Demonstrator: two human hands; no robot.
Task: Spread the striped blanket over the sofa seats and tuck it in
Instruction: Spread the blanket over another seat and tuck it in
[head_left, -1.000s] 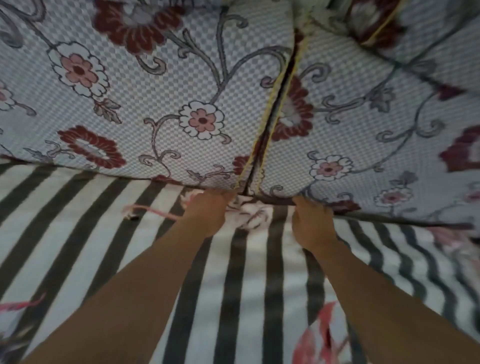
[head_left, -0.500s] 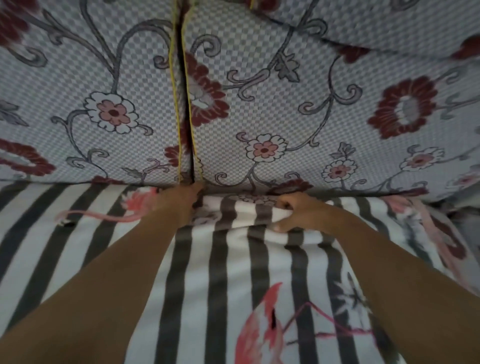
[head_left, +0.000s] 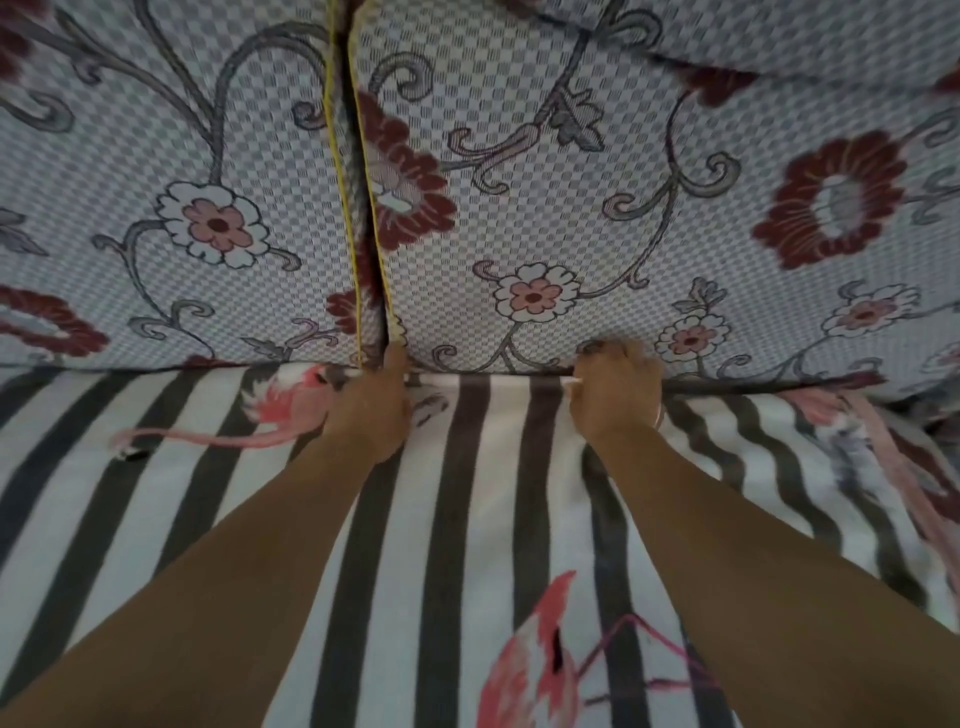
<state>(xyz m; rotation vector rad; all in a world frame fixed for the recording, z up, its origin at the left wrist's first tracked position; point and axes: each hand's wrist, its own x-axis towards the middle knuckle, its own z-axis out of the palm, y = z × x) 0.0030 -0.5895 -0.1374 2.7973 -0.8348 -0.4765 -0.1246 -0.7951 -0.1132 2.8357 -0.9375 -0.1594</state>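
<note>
The striped blanket (head_left: 467, 519), black and white with pink flamingos, lies over the sofa seat and fills the lower half of the head view. Its far edge runs into the crease under the floral back cushions. My left hand (head_left: 369, 410) presses the blanket at that crease, right below the gap between the two cushions, fingertips hidden in the fold. My right hand (head_left: 615, 395) is closed on the blanket's edge a little to the right, knuckles against the right back cushion (head_left: 623, 208). A thin bangle shows at the right wrist.
Two checked back cushions with red and white flowers stand upright, the left cushion (head_left: 171, 182) and the right one, split by a yellow-piped gap (head_left: 358, 208). At the far right the blanket (head_left: 883, 457) lies rumpled near the seat's end.
The bunched fold of blanket between my hands has been pushed into the crease and now lies flat. My right hand moved up to the cushion base; the left hand stayed at the gap.
</note>
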